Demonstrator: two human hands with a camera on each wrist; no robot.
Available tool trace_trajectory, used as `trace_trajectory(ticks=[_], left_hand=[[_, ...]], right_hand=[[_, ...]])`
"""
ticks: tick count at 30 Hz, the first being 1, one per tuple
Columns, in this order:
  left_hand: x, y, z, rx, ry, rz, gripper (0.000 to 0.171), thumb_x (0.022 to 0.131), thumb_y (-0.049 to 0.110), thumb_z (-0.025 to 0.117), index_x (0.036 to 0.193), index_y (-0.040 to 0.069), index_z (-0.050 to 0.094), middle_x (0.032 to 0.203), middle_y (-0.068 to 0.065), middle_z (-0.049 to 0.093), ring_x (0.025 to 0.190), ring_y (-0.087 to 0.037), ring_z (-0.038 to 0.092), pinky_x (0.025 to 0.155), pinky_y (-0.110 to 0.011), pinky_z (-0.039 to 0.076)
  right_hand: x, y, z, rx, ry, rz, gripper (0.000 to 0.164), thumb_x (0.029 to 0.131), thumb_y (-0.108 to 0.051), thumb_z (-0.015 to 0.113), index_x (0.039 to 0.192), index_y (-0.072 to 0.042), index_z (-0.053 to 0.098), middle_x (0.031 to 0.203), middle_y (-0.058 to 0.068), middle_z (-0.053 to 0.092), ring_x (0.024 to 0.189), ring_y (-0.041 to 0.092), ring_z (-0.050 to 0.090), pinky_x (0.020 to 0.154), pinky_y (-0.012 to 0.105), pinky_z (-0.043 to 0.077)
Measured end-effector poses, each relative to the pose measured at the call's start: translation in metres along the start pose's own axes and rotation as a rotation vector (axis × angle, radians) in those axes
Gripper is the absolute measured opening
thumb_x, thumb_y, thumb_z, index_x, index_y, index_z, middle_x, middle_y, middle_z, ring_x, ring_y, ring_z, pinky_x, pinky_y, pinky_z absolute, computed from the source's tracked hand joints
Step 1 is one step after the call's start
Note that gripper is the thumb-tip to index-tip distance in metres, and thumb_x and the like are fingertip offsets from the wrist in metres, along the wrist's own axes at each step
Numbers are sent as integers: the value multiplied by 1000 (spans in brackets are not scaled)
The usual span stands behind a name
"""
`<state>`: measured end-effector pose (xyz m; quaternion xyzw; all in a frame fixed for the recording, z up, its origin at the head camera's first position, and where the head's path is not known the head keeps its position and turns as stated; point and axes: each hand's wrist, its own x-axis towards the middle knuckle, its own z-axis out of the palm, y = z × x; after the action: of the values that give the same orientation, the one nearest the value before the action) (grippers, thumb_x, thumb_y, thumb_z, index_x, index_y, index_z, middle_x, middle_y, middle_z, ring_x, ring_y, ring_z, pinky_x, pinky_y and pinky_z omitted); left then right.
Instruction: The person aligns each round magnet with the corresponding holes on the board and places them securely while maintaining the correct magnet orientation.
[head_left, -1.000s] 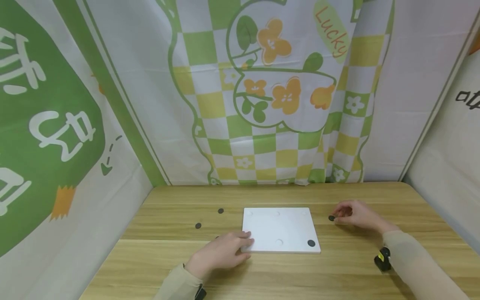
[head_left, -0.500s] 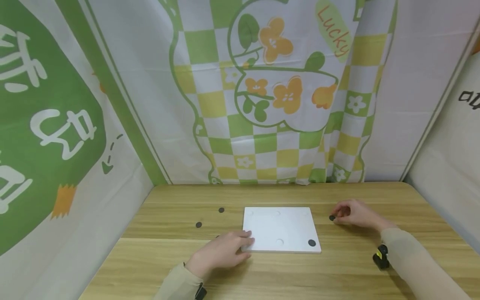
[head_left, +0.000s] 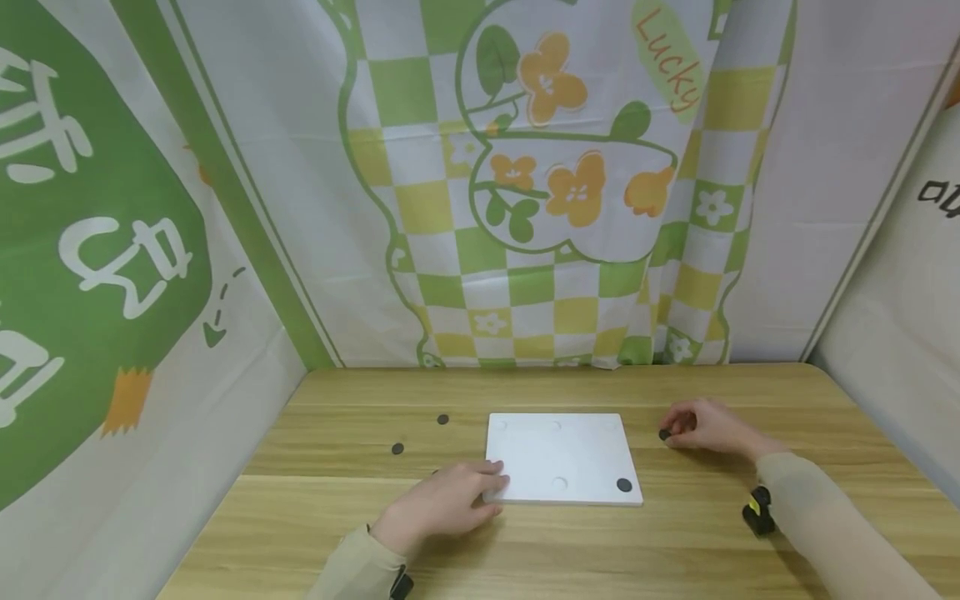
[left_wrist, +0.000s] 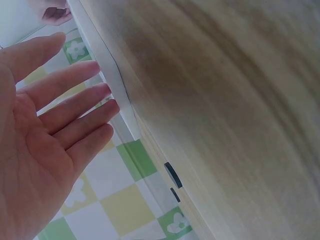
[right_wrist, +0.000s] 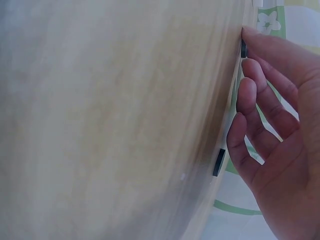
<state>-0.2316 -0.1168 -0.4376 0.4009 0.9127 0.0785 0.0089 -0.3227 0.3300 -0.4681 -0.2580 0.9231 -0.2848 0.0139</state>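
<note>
Head view: white board (head_left: 562, 454), long axis sideways, left grip (head_left: 448, 498) loose atop, right grip (head_left: 708, 427) pincer-narrow on dark disc (head_left: 664, 435).

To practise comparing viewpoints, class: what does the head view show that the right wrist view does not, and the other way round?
Only the head view: the left hand touching the board, the board's white face with round marks, the corner disc on it, and loose discs left of it.

Only the right wrist view: the right hand's palm and a second disc close by.

Both: the right hand, the dark disc at its fingertips, wooden table and patterned curtain.
</note>
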Motion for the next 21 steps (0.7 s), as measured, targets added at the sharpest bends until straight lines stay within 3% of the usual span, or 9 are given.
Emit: trace_trajectory(ticks=[21], left_hand=[[0,-2,2,-10,-5,-4,39,91,30,60,126,12,62,135,-10,56,122,-23,56,104,-34,46]], right_hand=[[0,-3,-3,5,-6,41,21,77,-26,78,91,-12,71,77,-7,65,67,0,55,58,19,49]])
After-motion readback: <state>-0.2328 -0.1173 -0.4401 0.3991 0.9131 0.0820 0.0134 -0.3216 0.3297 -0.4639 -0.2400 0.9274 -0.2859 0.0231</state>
